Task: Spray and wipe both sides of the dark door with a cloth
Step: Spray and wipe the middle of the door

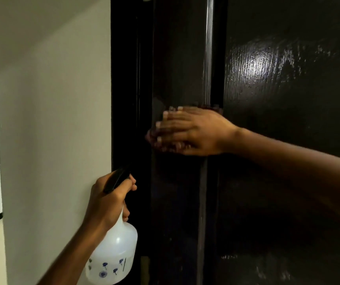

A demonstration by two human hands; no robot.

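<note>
1. The right hand (189, 130) lies flat against the dark door (288, 99), fingers straight and close together, pointing left. It presses a dark cloth (150, 138) to the surface. Only the cloth's rim shows past the fingertips and above the knuckles.
2. The flat palm likely spreads pressure over the whole cloth. The hand is blurred, which suggests a wiping stroke.
3. The left hand (107, 200) is low and to the left, curled round the neck of a white bottle (113, 251), with a finger at its black trigger. Held there, the bottle is out of the wiping arm's way yet ready to spray again.
4. The cloth sits across a narrow upright ridge (208, 58) on the left part of the door. I cannot tell whether the strip left of the ridge is door or frame.
5. A wet-looking sheen (263, 64) on the wide panel to the right suggests that part is already sprayed.
6. Just left of the cloth the dark frame (128, 79) ends at a pale wall (52, 120), so leftward strokes have little room. There is free surface above, below and to the right.
7. Only this side shows; the other side is out of view.
</note>
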